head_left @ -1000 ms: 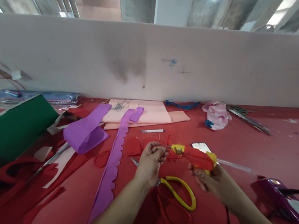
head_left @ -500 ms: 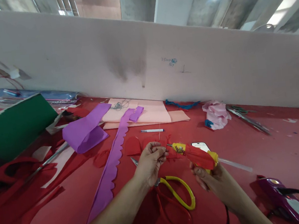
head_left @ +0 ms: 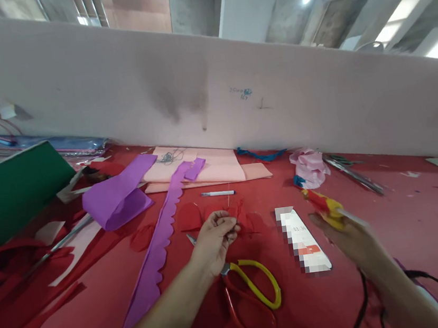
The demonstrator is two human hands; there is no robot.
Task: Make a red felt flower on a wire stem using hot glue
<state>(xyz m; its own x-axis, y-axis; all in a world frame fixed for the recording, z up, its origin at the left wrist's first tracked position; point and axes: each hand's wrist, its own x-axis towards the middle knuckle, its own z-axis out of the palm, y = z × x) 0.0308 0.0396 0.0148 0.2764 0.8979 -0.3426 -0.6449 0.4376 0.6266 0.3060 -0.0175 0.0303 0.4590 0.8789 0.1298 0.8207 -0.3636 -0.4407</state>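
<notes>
My left hand [head_left: 214, 239] is closed in a pinch on a small red paper piece [head_left: 241, 220] just above the red table. My right hand [head_left: 350, 235], blurred by motion, is wrapped round a red and yellow glue gun [head_left: 323, 205] with a clear glue stick at its back. The glue gun is off to the right, apart from the red piece. A phone [head_left: 303, 240] lies between the two hands. Scissors with a yellow and a red handle [head_left: 254, 292] lie under my left wrist.
A scalloped purple strip [head_left: 156, 254] and folded purple paper [head_left: 117, 195] lie left. Pink sheets [head_left: 203, 168] and a white pen [head_left: 218, 193] sit behind. A green board [head_left: 10, 187] is far left, crumpled pink paper [head_left: 309, 166] and tools [head_left: 354, 174] right, a black cord [head_left: 363, 295] below.
My right hand has pulled the glue gun away to the right from the red piece, uncovering the phone. My left hand has stayed in place, pinching the piece.
</notes>
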